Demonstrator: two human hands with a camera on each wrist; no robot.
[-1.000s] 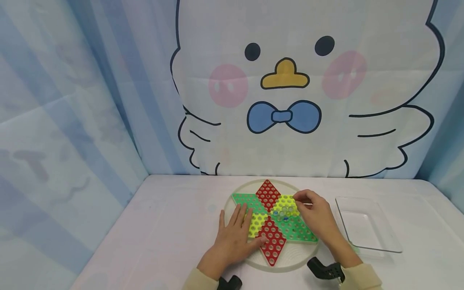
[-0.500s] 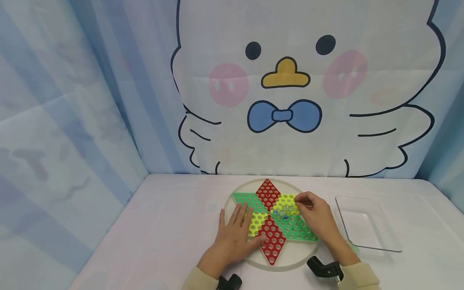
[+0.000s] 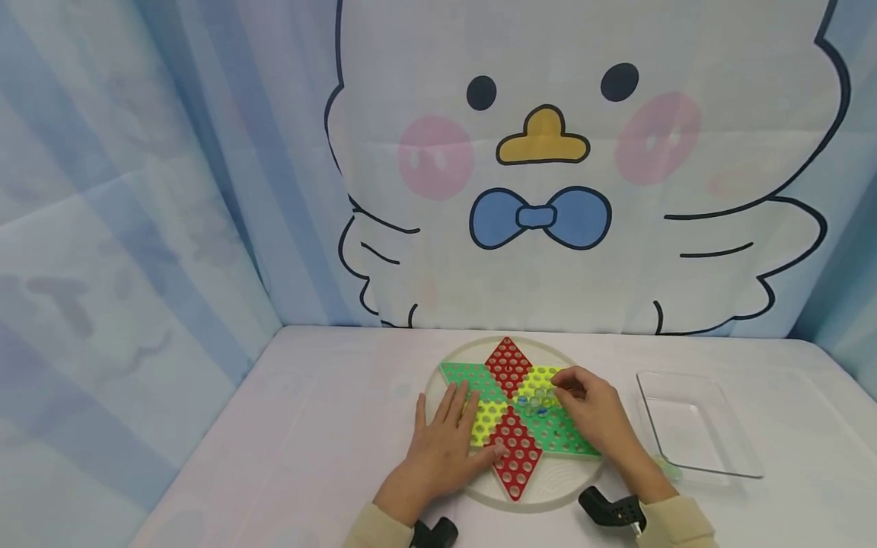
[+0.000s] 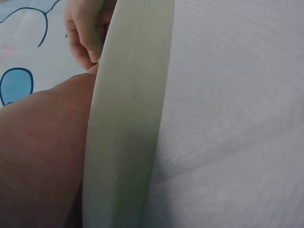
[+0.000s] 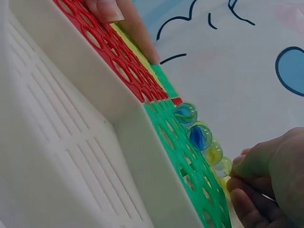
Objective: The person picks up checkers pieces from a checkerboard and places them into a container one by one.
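A star-shaped Chinese checkers board (image 3: pixel 515 464), with red, green and yellow sections full of holes, sits on a round cream base (image 3: pixel 473 352). My left hand (image 3: pixel 441 449) lies spread over the board's left side, its thumb across the near red section. At the board's right, my right hand (image 3: pixel 596 415) pinches a clear marble (image 5: pixel 223 167) between thumb and fingertips, by the yellow section. Beside it, several glass marbles cluster near the centre, among them a blue-swirled marble (image 5: pixel 199 137) and a yellow-swirled marble (image 5: pixel 213 153). In the left wrist view the base's rim covers most of the board.
To the right of the board stands a clear rectangular plastic tray (image 3: pixel 719 470) on the white table (image 3: pixel 308 449). A pale green item (image 3: pixel 668 468) shows behind the right wrist. A curtain with a cartoon bird (image 3: pixel 541 281) hangs behind the table.
My right fingertips have shifted slightly left, closer to the marble cluster. The left hand has stayed in place on the board.
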